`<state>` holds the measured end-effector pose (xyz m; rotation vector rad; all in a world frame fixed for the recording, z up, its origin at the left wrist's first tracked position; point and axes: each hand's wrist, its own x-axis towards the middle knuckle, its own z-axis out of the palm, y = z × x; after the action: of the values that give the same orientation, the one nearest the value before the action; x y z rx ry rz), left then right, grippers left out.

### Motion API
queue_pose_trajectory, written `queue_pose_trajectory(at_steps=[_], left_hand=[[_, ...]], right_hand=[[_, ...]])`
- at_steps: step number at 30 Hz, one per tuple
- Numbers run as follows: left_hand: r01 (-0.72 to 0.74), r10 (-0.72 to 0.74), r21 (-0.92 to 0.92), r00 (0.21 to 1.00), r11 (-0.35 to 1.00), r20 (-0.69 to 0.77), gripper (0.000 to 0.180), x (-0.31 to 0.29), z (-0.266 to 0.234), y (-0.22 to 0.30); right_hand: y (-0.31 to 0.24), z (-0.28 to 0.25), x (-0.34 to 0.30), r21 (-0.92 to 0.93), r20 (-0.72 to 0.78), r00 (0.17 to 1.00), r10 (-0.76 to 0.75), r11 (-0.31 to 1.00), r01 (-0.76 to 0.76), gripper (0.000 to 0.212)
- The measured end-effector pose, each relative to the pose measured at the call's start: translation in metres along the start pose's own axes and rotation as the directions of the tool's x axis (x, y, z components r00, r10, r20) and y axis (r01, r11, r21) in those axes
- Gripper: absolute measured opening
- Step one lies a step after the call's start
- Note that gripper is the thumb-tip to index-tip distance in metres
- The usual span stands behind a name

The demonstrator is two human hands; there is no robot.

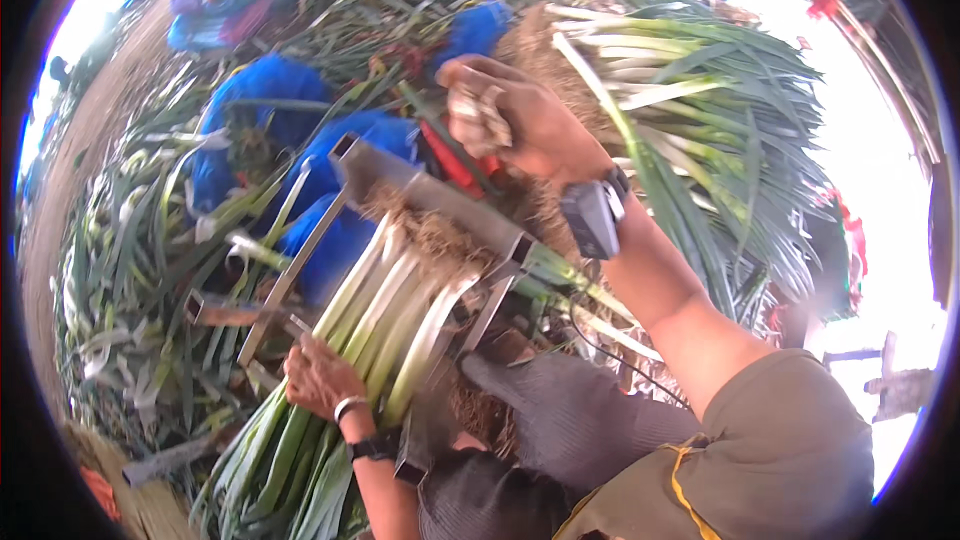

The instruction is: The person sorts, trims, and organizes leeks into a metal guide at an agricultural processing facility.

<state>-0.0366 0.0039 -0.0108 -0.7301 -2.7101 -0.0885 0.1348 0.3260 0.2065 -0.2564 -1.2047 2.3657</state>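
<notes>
A bundle of leeks [385, 305] lies across a metal frame [430, 195], its matted roots [440, 245] against the far bar and its green leaves trailing toward me. My left hand [325, 377] is closed at the bundle's left edge, around the stems, with its fingertips partly hidden. Above and beyond the frame, my right hand [510, 120] is raised with curled fingers. Something pale and crumpled shows at those fingers, too blurred to name. A grey device [592, 220] is strapped to my right wrist; a dark band [372, 446] circles the left.
A large pile of leeks [690, 90] lies at the far right, roots inward. More loose leeks [120, 290] cover the ground at left. Blue plastic-like material [350, 145] bunches behind the frame, beside a red item [455, 160]. My knees [570, 410] are close to the frame.
</notes>
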Motion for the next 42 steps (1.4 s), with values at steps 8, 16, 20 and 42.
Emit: queue_pose_trajectory(at_steps=[8, 16, 20, 42], left_hand=[[-0.04, 0.039, 0.046, 0.999, 0.998, 0.031, 0.028, 0.0, -0.004, 0.003], [0.049, -0.071, 0.114, 0.976, 0.992, 0.204, 0.03, 0.004, -0.017, 0.013], [0.06, -0.085, 0.112, 0.97, 0.992, 0.23, 0.031, 0.006, -0.02, 0.017], [0.062, -0.07, 0.054, 0.983, 0.997, 0.167, 0.028, 0.003, -0.017, 0.014]], right_hand=[[0.09, -0.202, -0.199, -0.942, -0.28, 0.747, 0.602, -0.022, -0.335, 0.053], [0.007, -0.25, -0.11, 0.158, -0.736, 0.675, 0.052, 0.983, 0.097, 0.024], [0.008, -0.291, -0.086, 0.342, -0.853, 0.521, -0.019, 0.733, 0.588, 0.033], [-0.021, -0.183, -0.107, 0.446, -0.766, 0.578, -0.281, 0.416, 0.793, 0.036]])
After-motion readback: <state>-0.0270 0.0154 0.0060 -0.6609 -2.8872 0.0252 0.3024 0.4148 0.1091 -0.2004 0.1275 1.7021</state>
